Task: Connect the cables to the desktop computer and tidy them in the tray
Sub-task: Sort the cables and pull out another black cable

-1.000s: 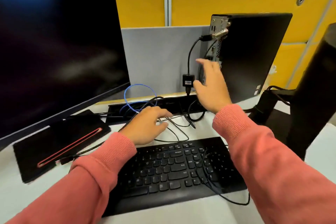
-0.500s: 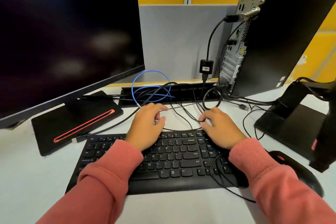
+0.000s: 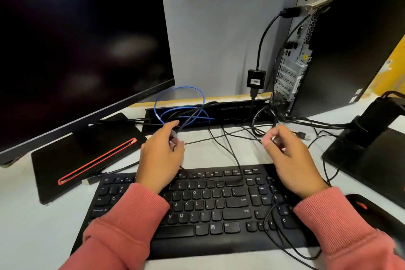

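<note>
The black desktop computer [image 3: 355, 39] stands at the back right with its rear panel [image 3: 291, 70] facing me. A black cable with a small adapter [image 3: 256, 79] hangs from a port near its top. The black cable tray [image 3: 236, 110] runs along the desk's back edge, with a blue cable loop [image 3: 182, 98] and several black cables spilling out of it. My left hand [image 3: 162, 155] pinches a cable end just in front of the tray. My right hand [image 3: 291, 158] has its fingers curled on a thin black cable [image 3: 223, 136] that runs between both hands.
A large dark monitor [image 3: 76, 39] fills the left, its base [image 3: 83, 155] on the desk. A black keyboard [image 3: 208, 208] lies under my wrists with a cable across it. A mouse [image 3: 377, 215] and a second monitor stand [image 3: 372, 151] sit at the right.
My right hand has come down from the computer's rear panel to the cables on the desk. Both hands have since lifted slightly and moved apart, the left now holding a cable end.
</note>
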